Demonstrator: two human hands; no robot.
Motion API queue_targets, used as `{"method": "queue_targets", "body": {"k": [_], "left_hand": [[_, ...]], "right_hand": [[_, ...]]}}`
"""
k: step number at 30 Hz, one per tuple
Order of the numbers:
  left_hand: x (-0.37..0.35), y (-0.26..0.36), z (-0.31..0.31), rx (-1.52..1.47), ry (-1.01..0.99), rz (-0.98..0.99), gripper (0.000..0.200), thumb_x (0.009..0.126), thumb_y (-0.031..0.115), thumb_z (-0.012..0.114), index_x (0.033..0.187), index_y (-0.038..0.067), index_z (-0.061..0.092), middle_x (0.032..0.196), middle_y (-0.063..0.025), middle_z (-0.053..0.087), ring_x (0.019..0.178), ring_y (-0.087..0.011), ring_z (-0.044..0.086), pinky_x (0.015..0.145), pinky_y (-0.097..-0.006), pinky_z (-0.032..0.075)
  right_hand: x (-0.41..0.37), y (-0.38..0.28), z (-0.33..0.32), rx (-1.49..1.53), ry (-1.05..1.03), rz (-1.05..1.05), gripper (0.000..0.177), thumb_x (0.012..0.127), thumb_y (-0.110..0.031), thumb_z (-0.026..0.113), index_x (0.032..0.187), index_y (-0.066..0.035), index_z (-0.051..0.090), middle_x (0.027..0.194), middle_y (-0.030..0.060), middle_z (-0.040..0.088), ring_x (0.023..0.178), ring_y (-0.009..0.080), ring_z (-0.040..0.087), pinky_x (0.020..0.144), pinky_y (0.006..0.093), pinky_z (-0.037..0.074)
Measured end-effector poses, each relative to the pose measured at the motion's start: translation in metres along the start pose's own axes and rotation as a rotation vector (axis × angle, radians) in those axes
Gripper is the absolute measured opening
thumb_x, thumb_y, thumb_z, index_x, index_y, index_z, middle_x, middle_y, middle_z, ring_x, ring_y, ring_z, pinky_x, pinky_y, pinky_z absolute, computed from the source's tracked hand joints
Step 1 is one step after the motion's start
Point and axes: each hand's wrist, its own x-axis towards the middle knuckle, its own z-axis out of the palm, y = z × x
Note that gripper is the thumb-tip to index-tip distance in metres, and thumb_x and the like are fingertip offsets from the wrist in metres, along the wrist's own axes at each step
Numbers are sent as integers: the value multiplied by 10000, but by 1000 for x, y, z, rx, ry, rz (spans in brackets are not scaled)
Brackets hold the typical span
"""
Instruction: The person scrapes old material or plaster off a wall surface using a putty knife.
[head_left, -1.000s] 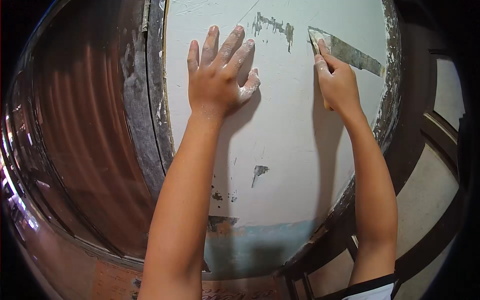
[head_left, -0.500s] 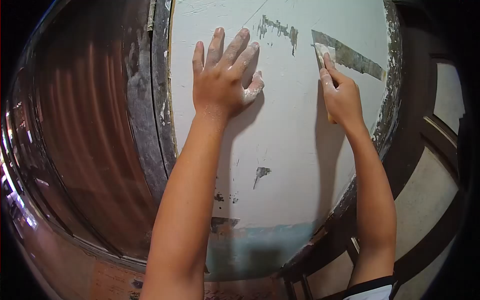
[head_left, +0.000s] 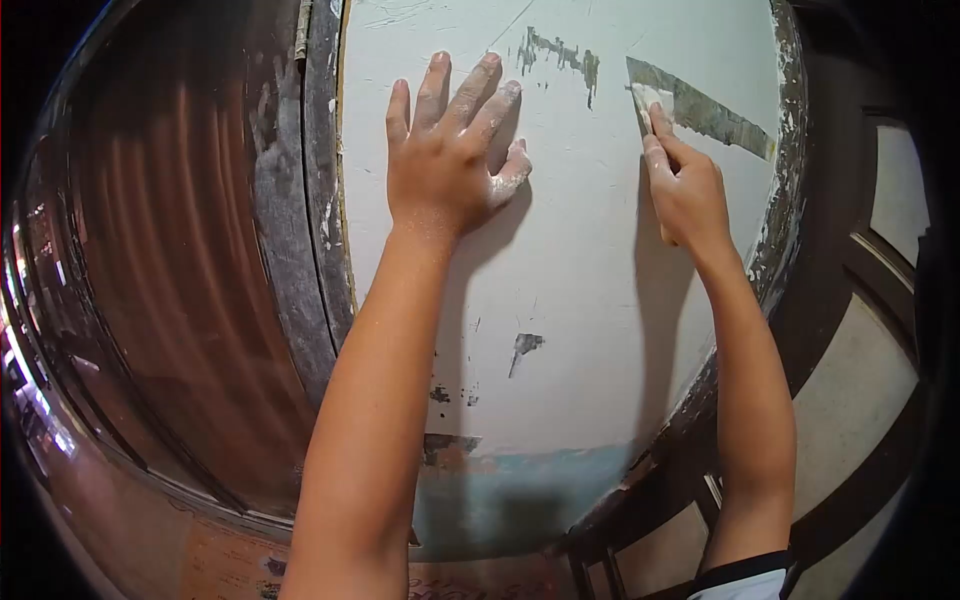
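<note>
My left hand [head_left: 447, 150] lies against a white-coated panel [head_left: 570, 260], fingers spread and dusted with white. At the upper right, my right hand [head_left: 688, 195] is wrapped round a putty knife [head_left: 645, 112]. The knife's blade points up and meets the panel, with white paste [head_left: 656, 94] on it. Most of the handle is hidden by the fingers. Beside the blade, a dark grey strip without white coating [head_left: 715, 110] slants down to the panel's right edge. Between the hands, higher up, is a ragged grey patch [head_left: 560, 55].
A dark worn wooden frame [head_left: 285, 200] borders the panel on the left, beside a brown curtain-like surface [head_left: 180, 230]. The right frame edge [head_left: 785, 150] is flecked with white. Lower down are a small dark patch [head_left: 524, 347] and a blue-green band [head_left: 550, 470].
The view has shifted very slightly. Both hands and the putty knife stay at nearly the same places on the panel.
</note>
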Motion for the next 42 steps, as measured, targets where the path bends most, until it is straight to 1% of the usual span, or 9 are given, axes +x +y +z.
{"method": "queue_targets", "body": {"k": [6,8,12,16,26,27,36,38,42], "left_hand": [[-1,0,0,-18,18,7,538,844,360,737,1378,332,679,1595,89,536,1524,-300,412,1263,-583,254],[0,0,1,-4,10,3,544,845,360,733,1385,328,677,1593,87,537,1526,-298,409,1268,-578,245],[0,-1,0,-16,14,12,545,848,362,730,1389,324,675,1594,80,536,1524,-298,411,1267,-587,241],[0,0,0,-15,10,7,550,848,363,730,1393,322,673,1595,82,536,1526,-298,408,1267,-585,242],[0,1,0,-3,11,14,568,853,367,731,1415,326,657,1604,83,528,1529,-302,408,1265,-587,246],[0,1,-1,-3,2,12,566,854,366,730,1413,325,657,1605,85,527,1530,-301,406,1266,-586,247],[0,0,0,-10,11,9,555,843,366,739,1393,330,669,1598,86,533,1536,-300,397,1268,-588,243],[0,1,-1,-20,13,1,554,841,364,742,1390,329,673,1595,82,537,1530,-306,406,1264,-593,246],[0,1,-1,-9,-2,4,554,847,367,740,1396,331,670,1602,82,529,1531,-302,404,1273,-580,233]], "right_hand": [[-13,-17,-5,18,-44,100,408,1064,-272,595,1446,-133,634,933,89,789,559,103,427,571,315,419],[-8,-11,-2,24,-24,47,413,1071,-281,589,1465,-165,633,645,54,574,543,100,423,565,315,413],[-12,-32,-11,47,-88,187,382,1060,-274,597,1396,-108,676,776,73,718,556,104,445,574,330,425],[-8,-10,2,15,27,-4,395,1066,-282,592,1434,-160,664,601,19,496,525,117,403,565,337,403],[2,-23,-2,23,-19,6,385,1066,-308,527,1339,-128,731,554,68,567,385,212,518,579,374,489],[1,-29,-5,30,-61,83,430,1069,-304,583,1482,-189,620,677,49,581,612,127,470,654,323,453],[6,-37,-6,33,-125,171,422,1066,-306,578,1418,-94,673,704,46,649,659,147,641,653,329,491],[10,-26,3,29,7,5,461,1069,-317,510,1498,-185,614,511,43,522,381,209,506,592,359,499],[14,-27,3,-3,-7,42,463,1068,-317,515,1502,-188,611,506,44,510,384,202,496,592,352,495]]}}
